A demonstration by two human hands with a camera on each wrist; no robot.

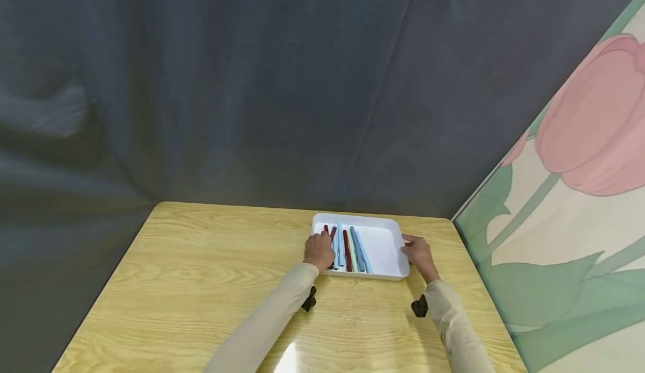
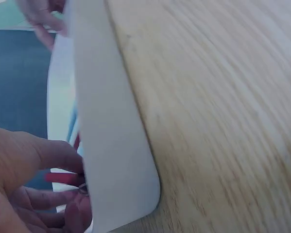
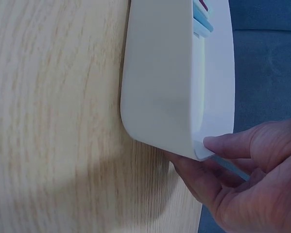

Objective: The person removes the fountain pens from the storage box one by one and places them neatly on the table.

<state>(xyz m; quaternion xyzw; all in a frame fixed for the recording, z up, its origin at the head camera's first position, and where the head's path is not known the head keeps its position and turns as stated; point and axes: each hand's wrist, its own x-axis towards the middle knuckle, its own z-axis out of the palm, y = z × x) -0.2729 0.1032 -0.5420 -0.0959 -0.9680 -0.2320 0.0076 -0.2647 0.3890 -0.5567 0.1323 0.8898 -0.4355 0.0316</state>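
Observation:
A shallow white tray (image 1: 384, 244) lies on the wooden table, holding several slim pens side by side in its left half. Among them are a dark red pen (image 1: 346, 250), a light green pen (image 1: 352, 252) and a grey-blue pen (image 1: 358, 252). My left hand (image 1: 318, 251) reaches over the tray's left end, and in the left wrist view its fingers are curled round a red pen (image 2: 60, 178), partly hidden by the tray wall. At the opposite end my right hand (image 3: 262, 165) pinches the rim, thumb inside and fingers beneath.
The table (image 1: 201, 272) stretches left and toward me. A dark curtain (image 1: 282, 93) hangs behind its far edge. To the right stands a wall panel with a painted tulip (image 1: 594, 115). Black wrist devices (image 1: 420, 306) sit below both hands.

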